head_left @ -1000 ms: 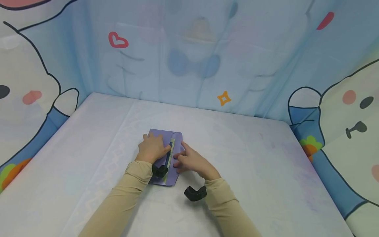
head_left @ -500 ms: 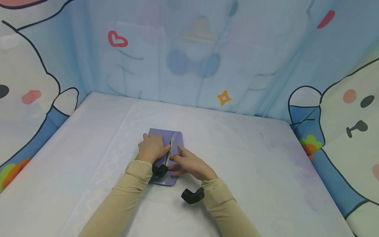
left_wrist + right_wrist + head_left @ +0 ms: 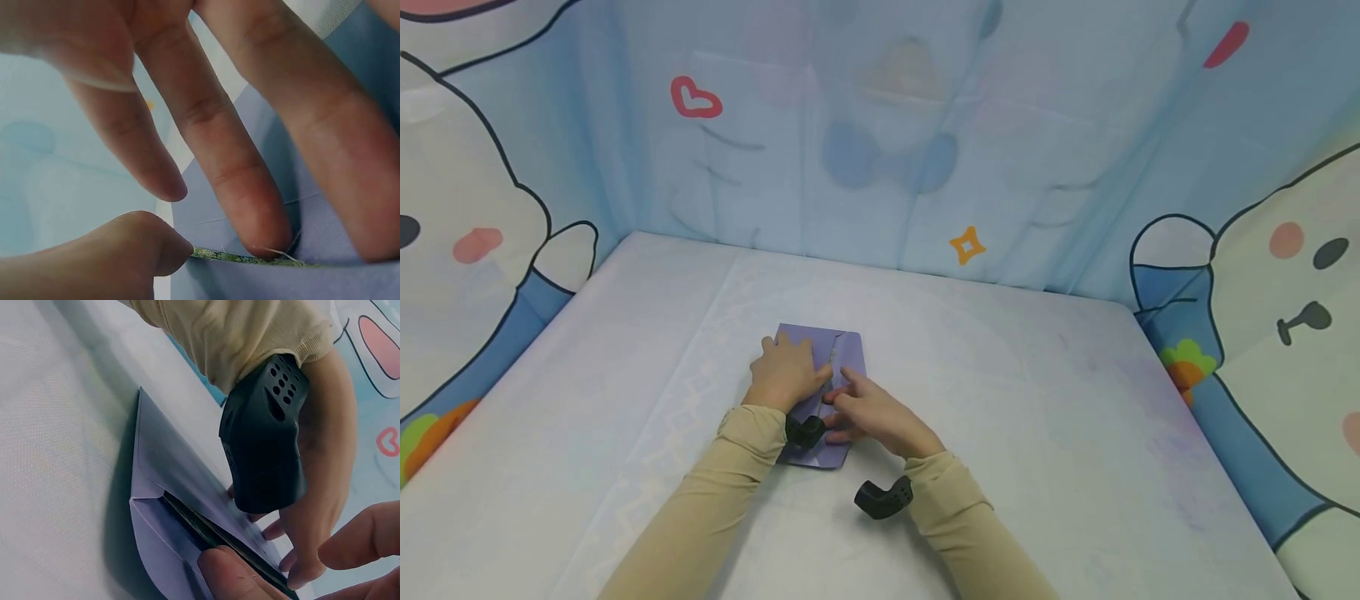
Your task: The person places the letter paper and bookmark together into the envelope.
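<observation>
A purple envelope lies on the table with its flap folded out to the right. Spread over its left part, my left hand presses the paper down, its thumb at the edge of the opening. From the right, my right hand reaches over the flap with fingers extended to the opening. The left wrist view shows the green patterned edge of a card in the slot, right fingertips against it. In the right wrist view this edge is a dark strip inside the envelope; the rest of the card is hidden.
A white cloth covers the table. Behind it hangs a light blue curtain with cartoon prints. Black wrist camera mounts jut from both sleeves, the left one over the envelope's lower part.
My right hand has shifted left over the flap, and the card has slid left into the envelope until just a thin edge shows. My left hand has stayed in place.
</observation>
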Demonstrator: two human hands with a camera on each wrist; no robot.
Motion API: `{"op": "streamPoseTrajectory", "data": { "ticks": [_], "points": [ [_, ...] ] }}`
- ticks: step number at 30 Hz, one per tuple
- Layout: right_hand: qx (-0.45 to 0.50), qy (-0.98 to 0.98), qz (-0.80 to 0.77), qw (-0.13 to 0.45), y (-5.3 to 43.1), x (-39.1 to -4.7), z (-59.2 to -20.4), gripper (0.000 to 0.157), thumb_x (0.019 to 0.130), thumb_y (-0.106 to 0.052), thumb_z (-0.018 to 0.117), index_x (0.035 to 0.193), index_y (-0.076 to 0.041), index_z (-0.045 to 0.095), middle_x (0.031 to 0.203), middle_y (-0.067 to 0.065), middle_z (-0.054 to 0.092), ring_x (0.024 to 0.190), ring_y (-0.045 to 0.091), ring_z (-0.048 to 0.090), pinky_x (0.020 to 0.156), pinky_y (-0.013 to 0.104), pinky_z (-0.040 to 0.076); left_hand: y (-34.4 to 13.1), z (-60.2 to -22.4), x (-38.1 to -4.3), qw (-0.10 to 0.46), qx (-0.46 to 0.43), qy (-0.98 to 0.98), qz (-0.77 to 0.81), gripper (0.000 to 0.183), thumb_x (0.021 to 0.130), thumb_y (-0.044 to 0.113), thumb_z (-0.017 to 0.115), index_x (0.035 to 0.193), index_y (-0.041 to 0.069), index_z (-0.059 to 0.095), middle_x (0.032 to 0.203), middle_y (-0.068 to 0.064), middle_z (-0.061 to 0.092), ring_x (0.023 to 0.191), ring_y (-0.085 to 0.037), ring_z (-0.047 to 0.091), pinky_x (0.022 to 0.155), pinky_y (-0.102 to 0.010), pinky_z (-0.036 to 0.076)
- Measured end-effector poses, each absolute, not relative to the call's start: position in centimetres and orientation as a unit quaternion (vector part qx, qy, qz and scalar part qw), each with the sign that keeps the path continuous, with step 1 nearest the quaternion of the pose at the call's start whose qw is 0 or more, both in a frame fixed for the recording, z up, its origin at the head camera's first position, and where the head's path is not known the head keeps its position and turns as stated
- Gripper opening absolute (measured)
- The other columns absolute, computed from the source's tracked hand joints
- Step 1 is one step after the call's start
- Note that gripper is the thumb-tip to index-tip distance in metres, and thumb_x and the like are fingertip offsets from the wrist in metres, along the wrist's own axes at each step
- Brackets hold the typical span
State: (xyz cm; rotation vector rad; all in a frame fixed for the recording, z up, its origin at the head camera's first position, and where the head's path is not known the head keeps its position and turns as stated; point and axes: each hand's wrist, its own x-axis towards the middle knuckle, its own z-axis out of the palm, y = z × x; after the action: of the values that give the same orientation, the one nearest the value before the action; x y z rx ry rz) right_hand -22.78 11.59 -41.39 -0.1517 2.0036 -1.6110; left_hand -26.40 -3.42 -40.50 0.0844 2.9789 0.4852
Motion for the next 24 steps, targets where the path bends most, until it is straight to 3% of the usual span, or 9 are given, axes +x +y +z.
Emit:
{"op": "streamPoseTrajectory", "data": {
  "ticks": [5,8,13,17,24],
  "points": [
    [-0.021,0.747,-0.621,0.237,11.8,-23.3,-41.5,0.07,0.095,-0.011,0.038,0.153,-0.007,-0.001,0.139,0.023,0.046,0.114,0.03,0.06,0.093,0.036,0.05,-3.4,-40.5,-26.4,0.057,0.025,0.985,0.16,0.059,0.089,0.047,0.051,0.132,0.006,0.053,0.129,-0.027,0.046,0.12,-0.043,0.041,0.083,-0.057,0.048],
    [0.018,0.713,-0.671,0.203,11.7,-23.9,-41.7,0.063,0.101,-0.028,0.034,0.152,-0.005,0.005,0.141,0.025,0.045,0.126,0.031,0.052,0.101,0.037,0.045,-3.3,-40.5,-26.4,0.058,0.023,0.985,0.159,0.058,0.09,0.046,0.051,0.132,0.006,0.053,0.129,-0.027,0.045,0.121,-0.043,0.04,0.083,-0.057,0.048],
    [0.056,0.6,-0.78,0.168,11.6,-24.7,-42.1,0.071,0.101,-0.052,0.017,0.152,-0.006,-0.001,0.149,0.027,0.032,0.138,0.034,0.035,0.112,0.04,0.032,-3.2,-40.5,-26.5,0.061,0.022,0.986,0.156,0.058,0.09,0.046,0.052,0.133,0.006,0.053,0.131,-0.028,0.044,0.122,-0.043,0.039,0.084,-0.057,0.047],
    [0.038,0.552,-0.815,0.171,11.7,-24.9,-42.5,0.076,0.098,-0.059,0.012,0.152,-0.011,-0.009,0.153,0.026,0.024,0.143,0.033,0.026,0.116,0.041,0.024,-3.2,-40.5,-26.5,0.057,0.025,0.986,0.152,0.059,0.091,0.047,0.052,0.133,0.005,0.053,0.131,-0.029,0.043,0.122,-0.044,0.039,0.084,-0.058,0.047],
    [0.021,0.508,-0.836,0.204,11.5,-25.0,-43.0,0.082,0.095,-0.065,0.016,0.152,-0.013,-0.011,0.156,0.022,0.019,0.145,0.031,0.02,0.118,0.04,0.018,-3.3,-40.6,-26.5,0.054,0.026,0.987,0.152,0.059,0.09,0.047,0.05,0.132,0.005,0.053,0.13,-0.029,0.043,0.121,-0.044,0.04,0.082,-0.057,0.048]
  ]
}}
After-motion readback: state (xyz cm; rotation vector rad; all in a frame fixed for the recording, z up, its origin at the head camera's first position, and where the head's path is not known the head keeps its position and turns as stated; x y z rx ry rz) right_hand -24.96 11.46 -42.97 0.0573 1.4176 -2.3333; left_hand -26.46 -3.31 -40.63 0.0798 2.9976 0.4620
